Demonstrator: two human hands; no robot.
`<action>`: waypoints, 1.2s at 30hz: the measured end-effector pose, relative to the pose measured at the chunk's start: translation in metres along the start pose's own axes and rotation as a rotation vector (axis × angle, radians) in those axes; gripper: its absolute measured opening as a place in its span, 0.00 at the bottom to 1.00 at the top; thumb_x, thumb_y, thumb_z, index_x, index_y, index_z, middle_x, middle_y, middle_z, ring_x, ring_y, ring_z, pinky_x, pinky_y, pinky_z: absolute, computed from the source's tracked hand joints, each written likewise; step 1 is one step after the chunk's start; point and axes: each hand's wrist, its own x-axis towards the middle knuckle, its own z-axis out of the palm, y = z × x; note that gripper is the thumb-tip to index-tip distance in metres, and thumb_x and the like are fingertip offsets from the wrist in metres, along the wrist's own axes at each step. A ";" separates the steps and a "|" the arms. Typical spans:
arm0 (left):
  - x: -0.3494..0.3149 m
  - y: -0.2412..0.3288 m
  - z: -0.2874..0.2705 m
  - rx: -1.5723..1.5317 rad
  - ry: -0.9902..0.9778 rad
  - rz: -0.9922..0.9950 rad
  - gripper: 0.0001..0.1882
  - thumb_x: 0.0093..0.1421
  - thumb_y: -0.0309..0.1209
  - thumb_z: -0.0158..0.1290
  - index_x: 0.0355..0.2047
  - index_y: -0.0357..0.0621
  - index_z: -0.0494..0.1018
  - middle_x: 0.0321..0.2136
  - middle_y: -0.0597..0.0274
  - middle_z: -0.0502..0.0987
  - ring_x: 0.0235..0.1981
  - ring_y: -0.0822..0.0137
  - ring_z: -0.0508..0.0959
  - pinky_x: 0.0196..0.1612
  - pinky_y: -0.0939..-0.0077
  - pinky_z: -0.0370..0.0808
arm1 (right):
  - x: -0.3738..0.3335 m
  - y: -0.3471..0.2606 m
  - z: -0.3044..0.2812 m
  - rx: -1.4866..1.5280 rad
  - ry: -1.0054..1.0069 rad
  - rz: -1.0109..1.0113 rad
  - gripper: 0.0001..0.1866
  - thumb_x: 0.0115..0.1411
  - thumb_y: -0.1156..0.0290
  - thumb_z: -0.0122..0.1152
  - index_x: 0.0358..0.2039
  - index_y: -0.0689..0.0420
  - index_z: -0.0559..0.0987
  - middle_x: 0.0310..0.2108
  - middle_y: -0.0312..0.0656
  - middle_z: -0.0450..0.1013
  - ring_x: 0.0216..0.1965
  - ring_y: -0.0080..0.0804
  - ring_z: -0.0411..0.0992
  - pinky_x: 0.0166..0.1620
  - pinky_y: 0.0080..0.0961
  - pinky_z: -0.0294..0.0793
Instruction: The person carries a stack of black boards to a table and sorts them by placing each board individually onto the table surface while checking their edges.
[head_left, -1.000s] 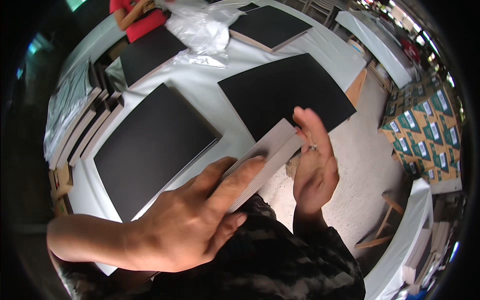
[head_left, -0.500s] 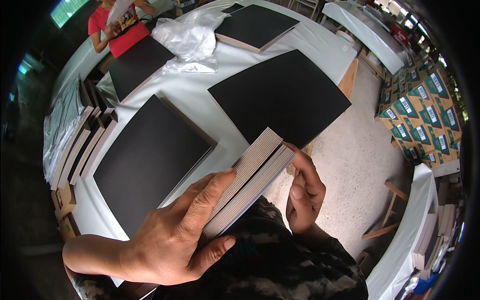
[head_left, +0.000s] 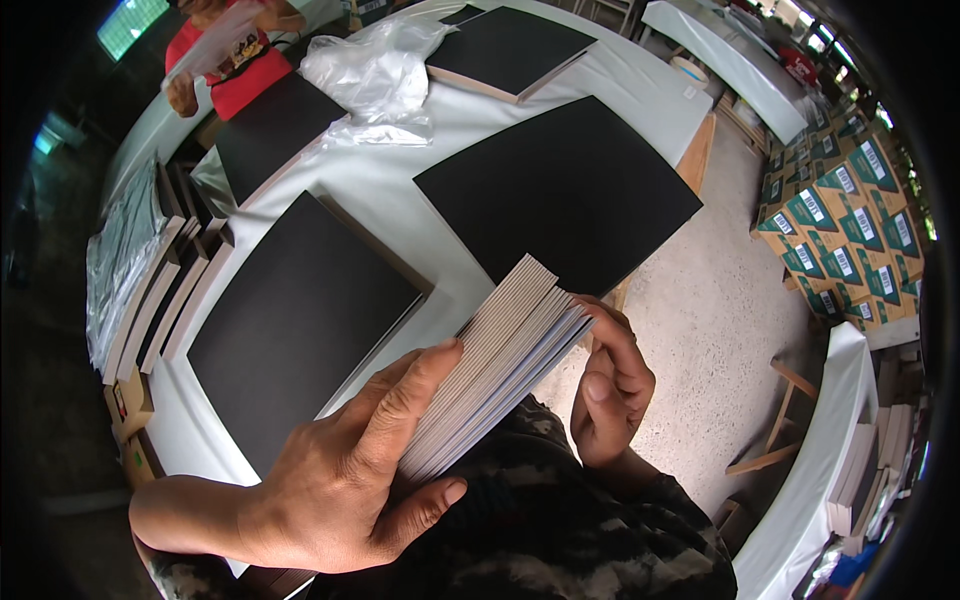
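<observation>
A thick stack of grey-edged boards (head_left: 497,370) stands on edge in front of my body, slanting away to the right. My left hand (head_left: 350,465) grips its near end, with fingers over the left side and thumb on the right. At the far right corner, the curled fingers of my right hand (head_left: 612,385) press against the board edges, which are fanned slightly apart there. The faces of the boards are mostly out of sight. Two piles of black boards lie beyond: one black pile (head_left: 300,320) to the left and another black pile (head_left: 560,190) farther right.
Across the white-covered table (head_left: 440,240), a person in a red shirt (head_left: 235,60) handles clear plastic. Crumpled plastic film (head_left: 365,75) lies near more black boards (head_left: 510,50). Wrapped stacks (head_left: 140,260) line the left edge. Printed cartons (head_left: 840,220) are piled at the right.
The wide dark gap in the stack has closed, and thinner gaps with bluish edges now show near its right side. Across the table, the person's plastic has moved left and down.
</observation>
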 end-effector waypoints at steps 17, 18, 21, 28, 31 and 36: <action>-0.002 -0.004 0.000 0.007 0.005 0.010 0.46 0.52 0.33 0.56 0.63 0.38 0.39 0.53 0.28 0.57 0.40 0.33 0.74 0.35 0.54 0.78 | -0.003 0.000 0.006 -0.094 0.105 -0.039 0.20 0.53 0.76 0.54 0.45 0.73 0.69 0.44 0.56 0.71 0.49 0.45 0.69 0.55 0.37 0.61; -0.002 -0.003 -0.001 -0.007 -0.007 -0.014 0.45 0.53 0.34 0.56 0.62 0.35 0.40 0.53 0.27 0.58 0.42 0.33 0.73 0.40 0.55 0.75 | -0.002 -0.001 0.006 -0.091 0.100 -0.033 0.20 0.53 0.76 0.54 0.45 0.73 0.69 0.44 0.56 0.71 0.49 0.45 0.69 0.55 0.37 0.61; -0.003 0.000 -0.002 -0.029 -0.034 -0.064 0.44 0.54 0.36 0.55 0.61 0.29 0.41 0.53 0.24 0.58 0.46 0.33 0.70 0.52 0.57 0.67 | -0.005 -0.005 0.009 -0.053 0.135 0.021 0.19 0.53 0.77 0.54 0.45 0.74 0.68 0.44 0.58 0.71 0.48 0.44 0.70 0.53 0.36 0.63; -0.003 0.001 -0.004 -0.015 -0.043 -0.068 0.45 0.53 0.35 0.57 0.61 0.28 0.41 0.53 0.24 0.57 0.47 0.33 0.70 0.53 0.58 0.66 | -0.012 0.000 0.005 -0.093 0.138 -0.016 0.18 0.54 0.78 0.53 0.44 0.74 0.69 0.44 0.59 0.71 0.48 0.42 0.69 0.53 0.34 0.64; -0.003 0.001 -0.004 -0.017 -0.047 -0.077 0.45 0.53 0.35 0.57 0.61 0.27 0.41 0.53 0.25 0.57 0.48 0.33 0.69 0.53 0.58 0.66 | -0.014 0.003 0.004 -0.053 0.151 -0.009 0.17 0.54 0.78 0.53 0.44 0.73 0.68 0.44 0.58 0.71 0.48 0.42 0.69 0.53 0.34 0.63; -0.003 0.000 -0.005 -0.016 -0.058 -0.087 0.46 0.53 0.37 0.57 0.61 0.27 0.42 0.54 0.26 0.57 0.49 0.34 0.69 0.54 0.59 0.65 | -0.005 -0.002 0.010 0.221 0.165 0.062 0.20 0.52 0.78 0.53 0.46 0.71 0.67 0.44 0.50 0.66 0.46 0.32 0.66 0.52 0.28 0.61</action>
